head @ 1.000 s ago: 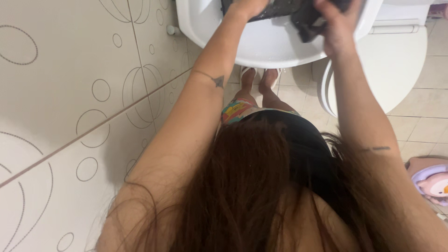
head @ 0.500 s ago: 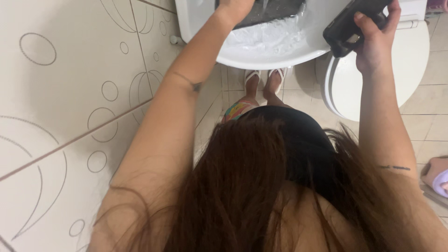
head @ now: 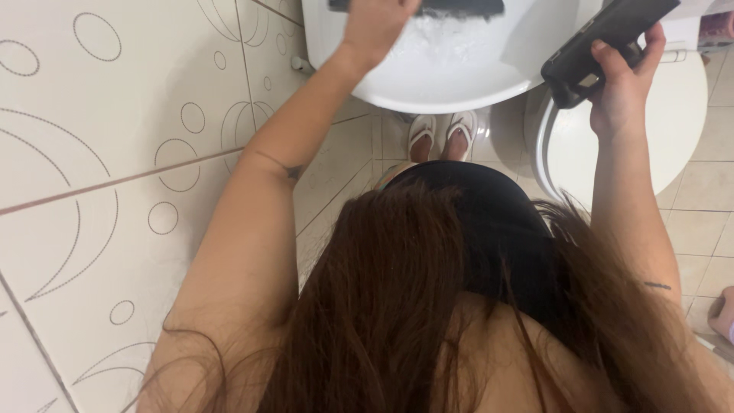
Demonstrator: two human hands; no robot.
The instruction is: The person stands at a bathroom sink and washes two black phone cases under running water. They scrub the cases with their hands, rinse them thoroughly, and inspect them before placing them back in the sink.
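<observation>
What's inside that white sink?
The sink holds foamy water and a dark cloth under the left hand. The drain is hidden.

A white toilet with its lid down stands on the beige tiled floor, just right of the sink. 2 white sandals show beneath the sink. The tiled wall at left bears thin circle patterns.

a home bathroom: white sink, toilet, tiled wall
</observation>
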